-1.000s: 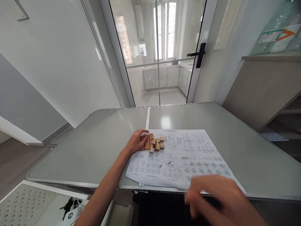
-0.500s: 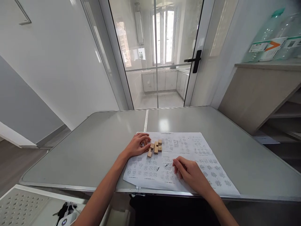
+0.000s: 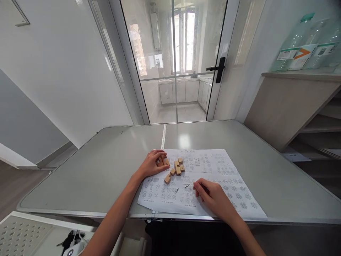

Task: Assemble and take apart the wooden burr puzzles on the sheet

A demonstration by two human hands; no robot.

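My left hand (image 3: 152,164) rests on the left part of a printed paper sheet (image 3: 202,209). Its fingers and thumb are curled round light wooden blocks (image 3: 163,161), partly hidden by the hand. Just right of it lies a notched wooden puzzle piece (image 3: 178,168). Nearer to me are a small wooden block (image 3: 173,172) and another wooden block (image 3: 167,179), close together. My right hand (image 3: 210,192) lies on the sheet with its fingers curled in, and nothing shows in them. Two small dark slivers (image 3: 177,190) are on the paper between the hands; their kind is unclear.
The sheet lies on a grey folding table (image 3: 87,170) with a metal seam. A white perforated tray (image 3: 23,231) with keys and a white device stands below its left edge. At right, plastic bottles (image 3: 290,53) stand on a wooden shelf (image 3: 301,74). A glass door (image 3: 186,89) is behind.
The small blocks beside my left hand have shifted toward me and spread apart. More of the blocks under my left hand now show. My right hand stays curled in about the same place.
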